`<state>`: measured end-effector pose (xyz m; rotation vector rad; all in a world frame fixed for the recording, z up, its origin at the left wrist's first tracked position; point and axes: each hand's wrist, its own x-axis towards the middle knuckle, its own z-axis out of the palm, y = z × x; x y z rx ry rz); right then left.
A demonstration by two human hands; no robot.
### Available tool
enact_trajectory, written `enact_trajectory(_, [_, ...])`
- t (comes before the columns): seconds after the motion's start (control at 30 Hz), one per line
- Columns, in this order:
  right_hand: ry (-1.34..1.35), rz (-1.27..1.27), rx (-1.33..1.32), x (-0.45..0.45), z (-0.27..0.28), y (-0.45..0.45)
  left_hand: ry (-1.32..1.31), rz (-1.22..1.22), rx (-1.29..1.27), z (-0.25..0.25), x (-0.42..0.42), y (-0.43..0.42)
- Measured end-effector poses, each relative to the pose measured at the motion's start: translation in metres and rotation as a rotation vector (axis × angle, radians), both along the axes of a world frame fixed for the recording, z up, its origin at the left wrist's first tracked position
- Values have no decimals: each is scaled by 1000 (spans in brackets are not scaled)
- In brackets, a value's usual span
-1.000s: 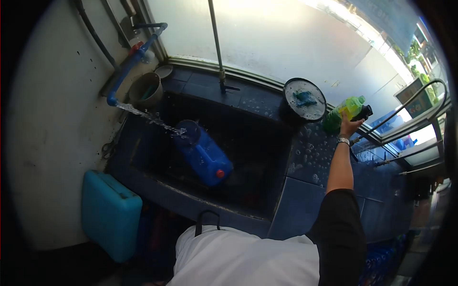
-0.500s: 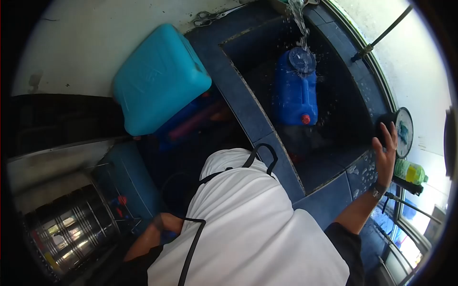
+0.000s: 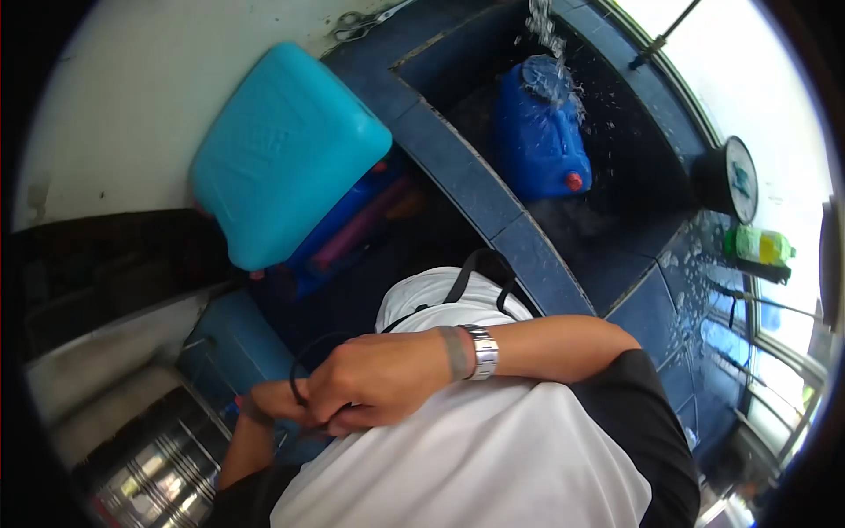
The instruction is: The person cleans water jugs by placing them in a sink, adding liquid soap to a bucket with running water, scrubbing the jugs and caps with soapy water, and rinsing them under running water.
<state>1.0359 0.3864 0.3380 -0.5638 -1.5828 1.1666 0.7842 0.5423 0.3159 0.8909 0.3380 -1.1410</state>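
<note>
My right hand point(image 3: 374, 383), with a metal watch at its wrist, reaches across the white apron point(image 3: 440, 458) to my left side. Its fingers are curled in around a thin black cord point(image 3: 297, 374). Close against it is my left hand point(image 3: 277, 400), its fingers closed about the same cord and partly hidden by the right hand. A black strap point(image 3: 471, 268) loops at the far end of the apron. In the dark tiled basin point(image 3: 493, 207), a blue jerrycan point(image 3: 532, 145) with a red cap stands under falling water point(image 3: 544, 26), which splashes on its top.
A turquoise jerrycan point(image 3: 286, 158) stands left of the basin, above another blue container point(image 3: 339, 233). At lower left is a shiny metal drum point(image 3: 163, 458). A black bucket point(image 3: 735, 180) and a green-labelled bottle point(image 3: 761, 246) are on the right ledge.
My right hand has swung from beside the bucket across my body to my left hand, and its fingers have closed. The view has shifted slightly. Water still falls on the jerrycan.
</note>
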Motion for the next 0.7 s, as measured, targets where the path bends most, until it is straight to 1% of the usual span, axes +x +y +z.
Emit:
enact_trajectory(0.03, [-75,-109,-48,-4,10,14,-82,204,-117,9,-3,8])
enact_trajectory(0.07, [-151,-210,-90,-7,20,29,-130,305,-182,5,-7,16])
enact_trajectory(0.1, [-173,-220,-100,-8,27,48,-177,403,-253,1,-12,25])
enact_trajectory(0.17, [-193,-659,-10,-12,36,91,-262,645,-319,-10,-25,26])
enact_trajectory(0.2, [-200,-652,-9,-23,35,113,-303,772,-345,-12,-30,24])
enact_trajectory(0.27, [-254,-698,82,-42,33,162,-108,834,-16,-11,-10,11])
enact_trajectory(0.3, [-278,-585,65,-69,30,185,-292,537,279,-41,2,4])
enact_trajectory(0.33, [-309,-476,48,-99,30,198,-401,425,301,-68,39,-4])
enact_trajectory(0.37, [-339,-278,-8,-116,46,201,-514,320,323,-95,77,-12])
enact_trajectory(0.4, [-293,-138,54,-151,42,212,-541,394,66,-102,138,-18])
enact_trajectory(0.43, [-244,10,108,-179,37,222,-770,214,329,-107,188,-26])
enact_trajectory(0.47, [-279,15,104,-185,38,218,-681,24,357,-103,241,-22])
enact_trajectory(0.53, [-301,-105,120,-182,48,211,-818,-138,332,-70,320,-19])
enact_trajectory(0.57, [-311,-177,147,-170,66,209,-868,-144,356,-41,330,-14])
enact_trajectory(0.6, [-259,-288,138,-151,77,201,-1026,-404,546,-14,336,-13])
enact_trajectory(0.63, [-195,-387,130,-121,101,180,-1152,-661,750,9,338,-14])
enact_trajectory(0.67, [-250,-562,265,-94,122,155,-1576,-788,913,-2,317,-6])
enact_trajectory(0.7, [-303,-742,418,-62,144,122,-1538,-1087,1117,28,276,-1])
